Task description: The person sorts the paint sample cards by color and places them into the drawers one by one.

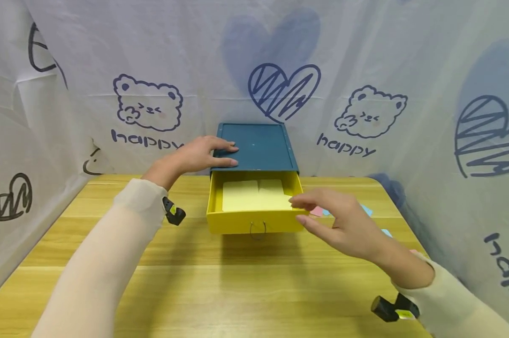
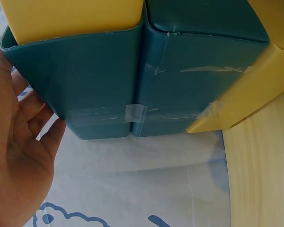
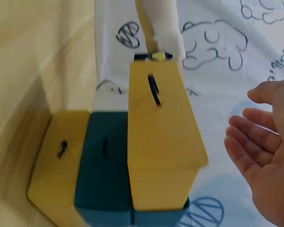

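A small teal drawer cabinet (image 1: 264,150) stands at the back of the table. Its top yellow drawer (image 1: 233,223) is pulled well out, with a thin ring handle at the front. Pale yellow paper sheets (image 1: 241,197) lie inside the drawer. My left hand (image 1: 197,155) rests on the cabinet's top left edge, thumb and fingers extended. My right hand (image 1: 347,225) hovers by the drawer's front right corner, fingers loosely bent and holding nothing; the right wrist view shows a gap between it and the drawer. Below are a teal drawer (image 3: 102,165) and another yellow drawer (image 3: 57,163), both pushed in.
Small pink paper (image 1: 316,211) and blue paper (image 1: 367,210) pieces lie on the wooden table (image 1: 186,286), right of the cabinet. A printed white curtain (image 1: 203,61) hangs close behind the cabinet and along both sides. Clear tape (image 2: 135,113) crosses the cabinet units.
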{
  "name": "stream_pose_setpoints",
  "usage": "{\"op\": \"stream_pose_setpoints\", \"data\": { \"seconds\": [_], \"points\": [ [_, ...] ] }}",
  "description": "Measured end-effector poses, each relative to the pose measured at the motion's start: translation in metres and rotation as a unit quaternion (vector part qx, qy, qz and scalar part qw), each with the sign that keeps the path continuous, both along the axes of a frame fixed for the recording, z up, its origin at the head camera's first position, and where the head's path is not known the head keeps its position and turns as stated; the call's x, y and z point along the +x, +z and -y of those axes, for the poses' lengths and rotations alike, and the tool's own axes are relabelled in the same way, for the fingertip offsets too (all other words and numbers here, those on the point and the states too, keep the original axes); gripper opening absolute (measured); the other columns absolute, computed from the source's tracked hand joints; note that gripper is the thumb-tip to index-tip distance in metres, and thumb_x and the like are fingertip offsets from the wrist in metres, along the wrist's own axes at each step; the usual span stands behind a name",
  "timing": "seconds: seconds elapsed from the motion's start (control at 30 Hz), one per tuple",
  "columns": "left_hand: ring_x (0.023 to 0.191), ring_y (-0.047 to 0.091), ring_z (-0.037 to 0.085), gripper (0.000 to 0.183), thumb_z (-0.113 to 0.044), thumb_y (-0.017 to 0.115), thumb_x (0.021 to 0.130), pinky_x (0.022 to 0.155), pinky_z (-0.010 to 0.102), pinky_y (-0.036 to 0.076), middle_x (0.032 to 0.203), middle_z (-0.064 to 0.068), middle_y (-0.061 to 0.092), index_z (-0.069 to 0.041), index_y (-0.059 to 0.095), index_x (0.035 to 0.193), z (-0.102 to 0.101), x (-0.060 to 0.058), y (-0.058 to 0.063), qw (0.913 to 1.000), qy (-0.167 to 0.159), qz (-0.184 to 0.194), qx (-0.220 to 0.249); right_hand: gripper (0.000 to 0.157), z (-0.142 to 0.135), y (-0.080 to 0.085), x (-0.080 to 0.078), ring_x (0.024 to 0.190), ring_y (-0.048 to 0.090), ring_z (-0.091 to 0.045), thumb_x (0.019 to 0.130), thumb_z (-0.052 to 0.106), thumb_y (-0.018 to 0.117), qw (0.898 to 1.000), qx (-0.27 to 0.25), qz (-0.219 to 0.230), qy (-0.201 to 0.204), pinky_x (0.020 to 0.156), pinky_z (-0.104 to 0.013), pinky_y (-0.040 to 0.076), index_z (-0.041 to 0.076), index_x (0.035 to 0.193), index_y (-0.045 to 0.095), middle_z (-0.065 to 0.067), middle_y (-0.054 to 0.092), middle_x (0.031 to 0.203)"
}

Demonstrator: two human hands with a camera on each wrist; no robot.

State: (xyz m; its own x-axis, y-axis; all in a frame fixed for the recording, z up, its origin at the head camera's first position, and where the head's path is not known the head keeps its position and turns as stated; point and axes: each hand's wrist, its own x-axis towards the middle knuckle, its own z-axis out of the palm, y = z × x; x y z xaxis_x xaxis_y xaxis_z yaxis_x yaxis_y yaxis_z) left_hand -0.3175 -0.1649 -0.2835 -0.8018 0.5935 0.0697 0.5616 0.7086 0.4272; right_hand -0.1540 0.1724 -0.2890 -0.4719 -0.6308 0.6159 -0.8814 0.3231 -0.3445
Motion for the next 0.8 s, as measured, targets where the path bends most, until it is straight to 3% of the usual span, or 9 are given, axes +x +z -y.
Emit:
{"op": "stream_pose_setpoints", "data": {
  "seconds": [0.17,0.23,0.3,0.4,0.5,0.6,0.7,0.73,0.8],
  "points": [
    [0.142,0.029,0.026,0.066,-0.064,0.057,0.090,0.113,0.051,0.027,0.154,-0.001,0.036,-0.025,0.053,0.143,0.002,-0.001,0.000,1.0000,-0.002,-0.004,0.002,0.029,0.008,-0.008,0.015,0.091,0.066,-0.011,0.092,0.003,0.066,0.991,0.011,0.131,0.022,0.079,-0.028,0.056,0.008,0.120,0.066,0.004,0.070,0.105],
    [0.142,0.030,0.026,0.065,-0.063,0.057,0.090,0.113,0.051,0.028,0.154,0.000,0.036,-0.025,0.053,0.143,0.002,-0.001,0.000,1.0000,-0.003,-0.004,0.002,0.025,0.011,-0.012,0.019,0.092,0.067,-0.011,0.096,0.010,0.064,0.977,0.020,0.210,0.018,0.081,-0.029,0.056,0.009,0.121,0.066,0.006,0.070,0.106],
    [0.142,0.030,0.026,0.065,-0.063,0.057,0.090,0.113,0.051,0.027,0.154,0.000,0.036,-0.025,0.053,0.143,0.002,-0.001,0.000,1.0000,-0.003,-0.005,0.002,0.025,0.014,-0.016,0.020,0.096,0.067,-0.015,0.099,0.016,0.061,0.954,0.018,0.300,0.018,0.084,-0.031,0.055,0.010,0.123,0.065,0.005,0.070,0.108],
    [0.142,0.029,0.027,0.065,-0.063,0.057,0.090,0.113,0.051,0.027,0.154,0.000,0.036,-0.025,0.053,0.143,0.002,-0.001,0.000,1.0000,-0.003,-0.005,0.003,0.029,0.017,-0.024,0.019,0.100,0.068,-0.023,0.101,0.021,0.056,0.910,-0.005,0.415,0.026,0.087,-0.034,0.055,0.007,0.126,0.062,-0.004,0.070,0.111],
    [0.142,0.029,0.027,0.065,-0.064,0.056,0.090,0.113,0.052,0.027,0.154,0.000,0.036,-0.025,0.053,0.142,0.001,0.000,0.000,1.0000,-0.001,-0.005,0.001,0.036,0.021,-0.034,0.018,0.103,0.066,-0.029,0.103,0.023,0.053,0.857,-0.044,0.511,0.049,0.090,-0.038,0.053,0.001,0.131,0.057,-0.014,0.067,0.116],
    [0.142,0.029,0.027,0.066,-0.064,0.056,0.089,0.113,0.052,0.027,0.154,-0.001,0.036,-0.026,0.053,0.142,0.001,0.001,0.000,1.0000,0.000,-0.004,0.002,0.043,0.026,-0.045,0.016,0.105,0.065,-0.031,0.103,0.025,0.053,0.791,-0.100,0.599,0.076,0.094,-0.043,0.051,-0.005,0.133,0.053,-0.021,0.064,0.119],
    [0.142,0.030,0.026,0.065,-0.064,0.057,0.090,0.113,0.052,0.027,0.154,-0.001,0.037,-0.025,0.054,0.142,0.001,0.001,0.000,1.0000,-0.002,-0.004,0.006,0.046,0.034,-0.055,0.015,0.104,0.066,-0.029,0.102,0.028,0.055,0.726,-0.153,0.664,0.093,0.095,-0.043,0.051,-0.007,0.132,0.054,-0.022,0.064,0.119],
    [0.142,0.030,0.026,0.065,-0.064,0.057,0.090,0.113,0.052,0.027,0.154,-0.001,0.037,-0.025,0.054,0.142,0.001,0.001,0.000,1.0000,-0.003,-0.004,0.008,0.047,0.037,-0.058,0.015,0.102,0.067,-0.028,0.101,0.029,0.056,0.709,-0.167,0.679,0.094,0.094,-0.042,0.051,-0.008,0.131,0.054,-0.022,0.065,0.117],
    [0.142,0.030,0.027,0.065,-0.063,0.057,0.090,0.113,0.052,0.027,0.154,0.000,0.037,-0.024,0.054,0.142,0.001,0.002,0.000,0.9999,-0.004,-0.003,0.009,0.048,0.043,-0.063,0.015,0.098,0.068,-0.026,0.100,0.031,0.057,0.685,-0.185,0.699,0.091,0.092,-0.040,0.053,-0.009,0.127,0.057,-0.020,0.067,0.113]
  ]
}}
